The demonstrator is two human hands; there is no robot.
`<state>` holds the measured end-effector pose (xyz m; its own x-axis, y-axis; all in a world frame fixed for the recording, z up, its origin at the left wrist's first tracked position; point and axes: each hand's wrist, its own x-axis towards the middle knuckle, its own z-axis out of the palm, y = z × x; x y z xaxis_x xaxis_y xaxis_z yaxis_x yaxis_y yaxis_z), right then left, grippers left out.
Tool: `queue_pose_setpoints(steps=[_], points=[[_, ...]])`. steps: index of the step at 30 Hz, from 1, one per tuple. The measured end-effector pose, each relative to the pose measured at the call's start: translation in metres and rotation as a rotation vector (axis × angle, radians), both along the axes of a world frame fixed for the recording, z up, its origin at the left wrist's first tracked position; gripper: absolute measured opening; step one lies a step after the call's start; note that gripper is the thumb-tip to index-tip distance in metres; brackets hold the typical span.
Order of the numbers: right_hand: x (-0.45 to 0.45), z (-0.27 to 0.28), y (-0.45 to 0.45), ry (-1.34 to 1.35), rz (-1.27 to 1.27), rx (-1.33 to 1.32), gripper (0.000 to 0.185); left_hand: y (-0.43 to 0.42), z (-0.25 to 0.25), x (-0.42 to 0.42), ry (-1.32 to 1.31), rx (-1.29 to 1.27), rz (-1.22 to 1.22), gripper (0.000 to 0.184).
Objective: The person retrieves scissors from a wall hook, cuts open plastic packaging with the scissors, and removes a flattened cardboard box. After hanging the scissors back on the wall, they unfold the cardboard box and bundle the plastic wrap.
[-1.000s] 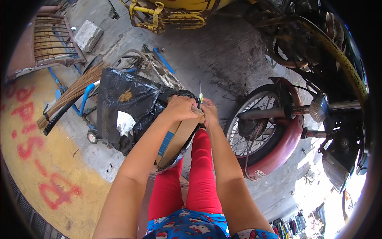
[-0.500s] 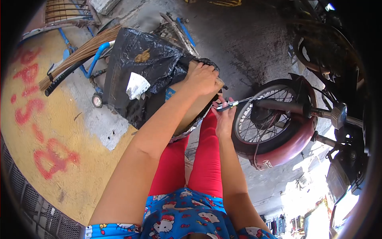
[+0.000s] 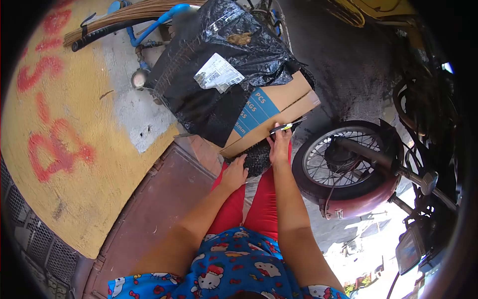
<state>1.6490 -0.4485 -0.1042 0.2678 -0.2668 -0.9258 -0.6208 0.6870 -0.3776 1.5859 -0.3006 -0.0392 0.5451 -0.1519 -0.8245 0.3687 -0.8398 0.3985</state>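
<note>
A cardboard box (image 3: 298, 92) with a blue printed panel (image 3: 259, 109) sticks out of a torn black plastic wrapping (image 3: 184, 102). A white shipping label (image 3: 219, 73) is on the wrapping. My right hand (image 3: 280, 144) is at the box's near edge, with what looks like a pair of scissors (image 3: 283, 128) in its fingers. The blades point up and right, beside the cardboard. My left hand (image 3: 235, 174) lies above my leg with fingers extended, next to black bubble wrap (image 3: 256, 158) under the box. It grips nothing that I can see.
A motorcycle wheel (image 3: 343, 159) with a red fender stands close on the right. Behind the box are a stick broom (image 3: 134, 19), a blue pipe (image 3: 157, 26) and a round gauge (image 3: 140, 78). A yellow wall (image 3: 74, 199) with red lettering runs along the left.
My left hand has left the box's top and come down toward my lap. The box has turned, showing its blue printed side. My right hand still holds the scissors, now against the box's near edge.
</note>
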Motion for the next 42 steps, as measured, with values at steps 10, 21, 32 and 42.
queue_pose_setpoints(steps=[10, 21, 32, 42], points=[[-0.005, -0.005, 0.032, 0.048, 0.012, -0.117, 0.048, 0.044, -0.084, -0.057, 0.534, -0.653, 2.147, 0.023], [-0.013, -0.014, 0.038, -0.175, -0.166, -0.104, 0.039, 0.058, -0.075, -0.032, 0.529, -0.871, 2.268, 0.032], [-0.008, -0.023, 0.044, -0.347, -0.353, 0.212, 0.038, 0.105, -0.071, 0.006, 0.476, -0.192, 1.597, 0.028], [-0.014, -0.037, -0.006, -0.419, -0.283, 0.256, 0.029, 0.228, -0.004, 0.208, -0.998, 0.257, 0.599, 0.022]])
